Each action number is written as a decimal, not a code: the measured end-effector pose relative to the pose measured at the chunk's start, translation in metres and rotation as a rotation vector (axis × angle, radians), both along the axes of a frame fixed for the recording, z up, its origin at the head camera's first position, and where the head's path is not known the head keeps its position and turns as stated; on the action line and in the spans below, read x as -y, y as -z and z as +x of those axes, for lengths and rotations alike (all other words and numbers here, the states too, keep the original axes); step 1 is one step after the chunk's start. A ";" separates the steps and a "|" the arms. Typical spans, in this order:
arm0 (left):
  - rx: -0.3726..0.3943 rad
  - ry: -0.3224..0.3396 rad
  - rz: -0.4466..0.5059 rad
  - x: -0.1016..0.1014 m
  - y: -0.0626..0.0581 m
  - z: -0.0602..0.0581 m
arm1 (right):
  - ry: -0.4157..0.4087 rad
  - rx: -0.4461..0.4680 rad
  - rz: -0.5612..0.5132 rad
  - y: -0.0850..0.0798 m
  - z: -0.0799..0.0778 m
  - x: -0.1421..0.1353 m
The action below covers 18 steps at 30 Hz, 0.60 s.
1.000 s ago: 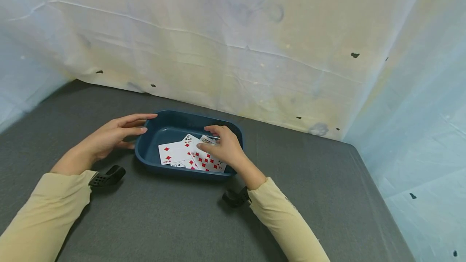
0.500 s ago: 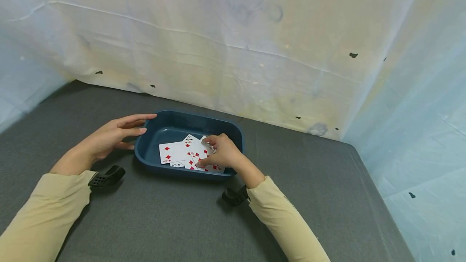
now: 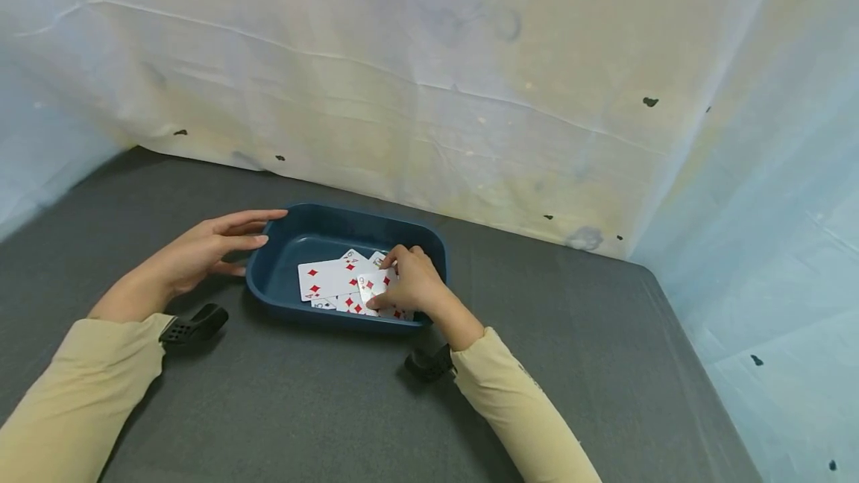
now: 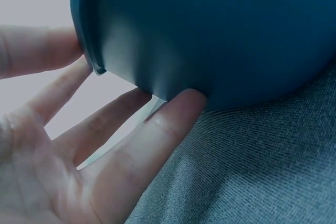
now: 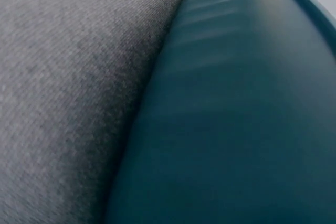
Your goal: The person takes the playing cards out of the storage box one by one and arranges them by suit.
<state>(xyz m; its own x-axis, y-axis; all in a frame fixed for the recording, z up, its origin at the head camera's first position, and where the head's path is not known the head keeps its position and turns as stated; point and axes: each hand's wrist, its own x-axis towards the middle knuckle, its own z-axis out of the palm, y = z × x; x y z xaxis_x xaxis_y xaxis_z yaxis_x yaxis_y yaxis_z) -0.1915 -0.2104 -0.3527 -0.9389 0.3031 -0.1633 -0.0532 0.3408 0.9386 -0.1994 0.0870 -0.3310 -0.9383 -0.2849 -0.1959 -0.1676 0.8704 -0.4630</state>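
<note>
A blue tub (image 3: 322, 317) rests on the grey cloth with several face-up playing cards in its right half. A four of diamonds (image 3: 315, 285) lies leftmost in the overlapping pile. My right hand (image 3: 416, 285) reaches over the front right of the tub and pinches a red-pip playing card (image 3: 367, 286) by thumb and fingers, just over the other cards. My left hand (image 3: 194, 256) is at the tub's left end, its fingers stretched out. In the left wrist view several fingertips touch the tub's outer wall (image 4: 210, 40). The right wrist view shows only the tub's outside and cloth; the hand is hidden there.
Grey cloth (image 3: 322, 401) covers the table around the tub. A pale, stained curtain (image 3: 429, 95) hangs close behind it, with another bluish sheet (image 3: 772, 259) at the right. Black devices sit at both wrists, the left one (image 3: 196, 324) over the cloth.
The right hand has come down onto the cards, and its thumb and fingers have closed on one. That card has shifted and now overlaps the pile differently. The left hand stays at the tub's end.
</note>
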 end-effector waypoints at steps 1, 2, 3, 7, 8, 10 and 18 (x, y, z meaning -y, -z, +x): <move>0.002 -0.003 -0.001 0.000 0.000 0.000 | 0.011 -0.004 -0.017 0.000 0.000 0.000; 0.003 -0.005 -0.002 0.000 0.001 0.000 | 0.019 -0.009 -0.034 0.000 0.000 0.000; 0.005 -0.006 -0.003 0.001 0.001 -0.001 | 0.025 -0.018 -0.048 -0.001 0.000 0.000; 0.006 -0.009 -0.008 0.002 0.002 -0.002 | 0.035 -0.040 -0.119 -0.002 -0.001 0.000; 0.006 -0.010 -0.009 0.002 0.002 -0.002 | 0.039 -0.044 -0.149 -0.002 -0.001 -0.001; 0.006 -0.010 -0.013 0.003 0.002 -0.002 | 0.045 -0.056 -0.225 -0.003 -0.002 -0.001; 0.010 -0.013 -0.009 0.005 0.003 -0.002 | 0.121 -0.126 -0.593 -0.007 -0.007 -0.012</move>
